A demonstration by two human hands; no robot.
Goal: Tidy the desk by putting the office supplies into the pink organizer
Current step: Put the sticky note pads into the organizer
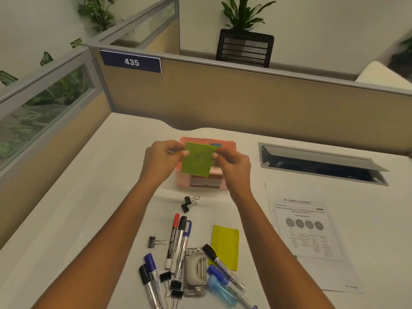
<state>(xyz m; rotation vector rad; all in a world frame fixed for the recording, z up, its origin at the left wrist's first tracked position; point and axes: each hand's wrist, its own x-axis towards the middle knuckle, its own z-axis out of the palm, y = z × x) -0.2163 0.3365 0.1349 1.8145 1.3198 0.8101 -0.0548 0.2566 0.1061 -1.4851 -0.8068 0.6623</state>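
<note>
A green sticky note [197,160] with dark handwriting is held up between both hands, just above the pink organizer [182,178]. My left hand [161,158] pinches its left edge and my right hand [233,162] pinches its right edge. The note hides much of the organizer's top; a blue item [215,145] shows in a rear compartment. On the white desk nearer to me lie several markers [177,240], black binder clips [189,202], a yellow sticky pad [225,246], a grey hole punch [195,272] and a blue translucent item [223,291].
A printed sheet [307,228] lies on the desk at the right. Behind it an open cable hatch [321,163] is set into the desktop. Beige partition walls [223,101] close the desk at the back and left.
</note>
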